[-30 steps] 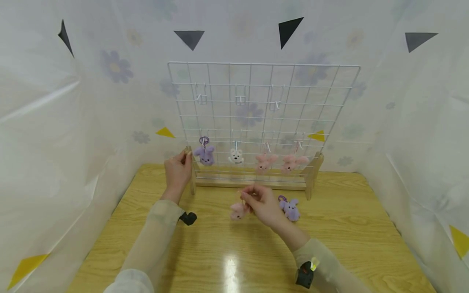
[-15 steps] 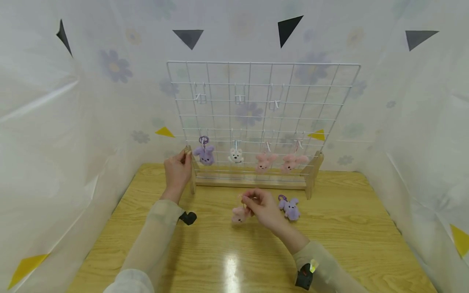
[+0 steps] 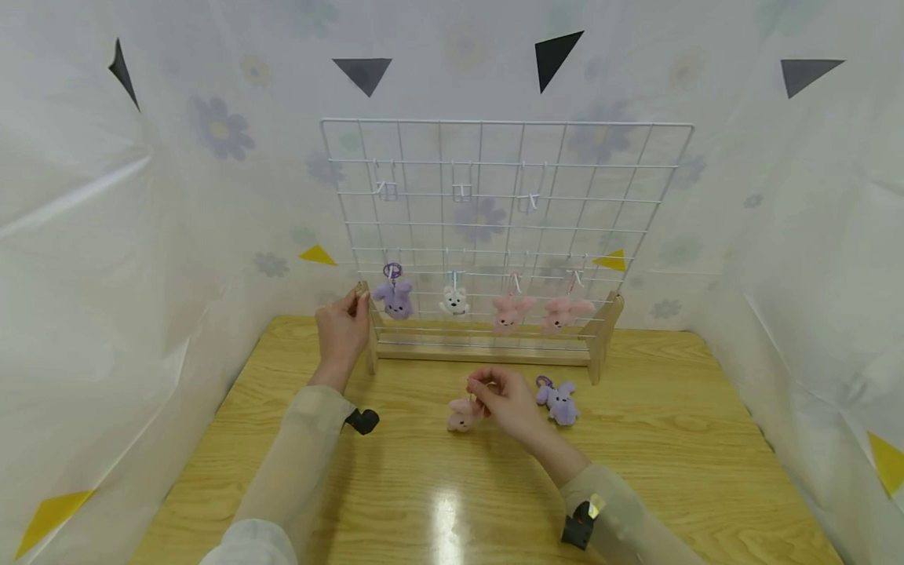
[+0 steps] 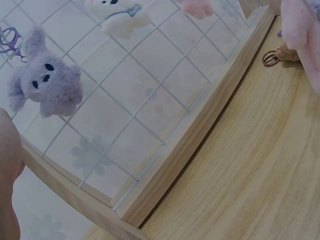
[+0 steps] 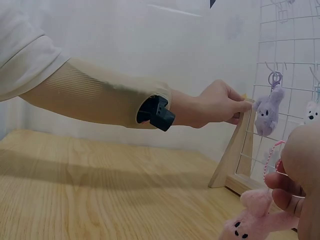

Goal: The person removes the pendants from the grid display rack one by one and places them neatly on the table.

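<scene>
My left hand (image 3: 343, 328) grips the top of the wooden end post (image 3: 372, 337) at the left of a white wire grid rack (image 3: 482, 227). My right hand (image 3: 510, 399) pinches the beaded pink loop (image 5: 270, 155) of a pink plush keychain (image 3: 462, 414), which hangs just in front of the rack. Four hooks of the lower row carry a purple plush keychain (image 3: 394, 300), a white bear keychain (image 3: 454, 301) and two pink plush keychains (image 3: 510, 312). Lying right of my right hand is another purple plush keychain (image 3: 561, 403).
Bare white hooks (image 3: 462, 191) sit high on the grid. A wooden bar (image 3: 480, 355) runs along the rack's foot on the wood-grain table (image 3: 395, 486). In the left wrist view, brown rings (image 4: 270, 59) on a small brown thing lie near the bar.
My right hand has shifted slightly toward me and to the right, carrying the pink plush keychain lower. My left hand stays on the wooden post.
</scene>
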Action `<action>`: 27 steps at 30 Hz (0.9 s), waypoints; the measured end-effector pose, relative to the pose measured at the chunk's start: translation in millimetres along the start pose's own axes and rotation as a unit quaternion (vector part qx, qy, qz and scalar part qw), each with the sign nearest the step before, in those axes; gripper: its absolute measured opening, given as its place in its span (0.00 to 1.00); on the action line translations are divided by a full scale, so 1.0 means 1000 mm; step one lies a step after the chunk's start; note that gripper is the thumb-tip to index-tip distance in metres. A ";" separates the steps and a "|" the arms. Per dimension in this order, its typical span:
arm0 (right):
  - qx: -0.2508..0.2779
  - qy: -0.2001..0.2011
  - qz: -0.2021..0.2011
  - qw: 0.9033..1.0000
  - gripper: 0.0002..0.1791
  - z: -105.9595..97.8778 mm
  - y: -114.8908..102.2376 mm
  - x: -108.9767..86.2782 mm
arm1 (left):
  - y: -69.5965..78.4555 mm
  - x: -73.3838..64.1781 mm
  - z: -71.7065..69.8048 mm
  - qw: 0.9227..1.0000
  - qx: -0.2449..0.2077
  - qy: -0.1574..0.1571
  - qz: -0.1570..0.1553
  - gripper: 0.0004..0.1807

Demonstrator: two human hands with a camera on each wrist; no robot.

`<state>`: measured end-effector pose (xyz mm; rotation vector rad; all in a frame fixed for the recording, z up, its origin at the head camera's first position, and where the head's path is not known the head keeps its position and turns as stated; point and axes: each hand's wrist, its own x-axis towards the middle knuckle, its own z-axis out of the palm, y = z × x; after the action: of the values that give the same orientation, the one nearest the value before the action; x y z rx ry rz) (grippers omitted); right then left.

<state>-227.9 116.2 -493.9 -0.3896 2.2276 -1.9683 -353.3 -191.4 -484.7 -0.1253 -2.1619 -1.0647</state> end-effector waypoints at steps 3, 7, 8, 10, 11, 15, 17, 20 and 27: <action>0.002 0.009 0.009 1.000 0.10 0.001 0.001 0.003 | 0.000 0.000 0.000 1.000 0.000 0.001 0.002 0.14; 0.002 0.019 0.012 1.000 0.09 0.002 0.004 0.009 | 0.000 -0.001 0.000 1.000 -0.003 0.001 0.001 0.14; 0.000 0.021 0.011 1.000 0.09 0.002 0.005 0.010 | 0.000 -0.001 0.000 1.000 -0.004 0.000 0.000 0.14; -0.005 0.025 0.008 1.000 0.09 0.003 0.005 0.013 | 0.000 -0.001 -0.001 1.000 -0.006 -0.001 -0.003 0.14; -0.010 0.028 0.006 1.000 0.09 0.003 0.006 0.015 | 0.000 0.000 -0.001 1.000 -0.006 -0.002 -0.004 0.15; -0.027 0.041 -0.007 0.999 0.10 0.005 0.008 0.021 | 0.000 0.000 -0.001 1.000 -0.005 -0.005 -0.006 0.15; -0.034 0.049 -0.009 0.998 0.09 0.005 0.010 0.024 | 0.000 0.000 -0.001 1.000 -0.004 -0.005 -0.006 0.15; -0.040 0.060 -0.008 0.997 0.09 0.006 0.012 0.028 | 0.001 0.000 -0.002 1.000 -0.004 -0.004 -0.003 0.14; -0.045 0.079 -0.014 0.996 0.09 0.009 0.017 0.037 | -0.001 0.000 -0.001 1.000 -0.005 -0.004 0.006 0.13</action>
<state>-262.7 98.9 -509.7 -0.2871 2.4266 -1.9823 -353.4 -192.6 -484.8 -0.1480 -2.1607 -1.0707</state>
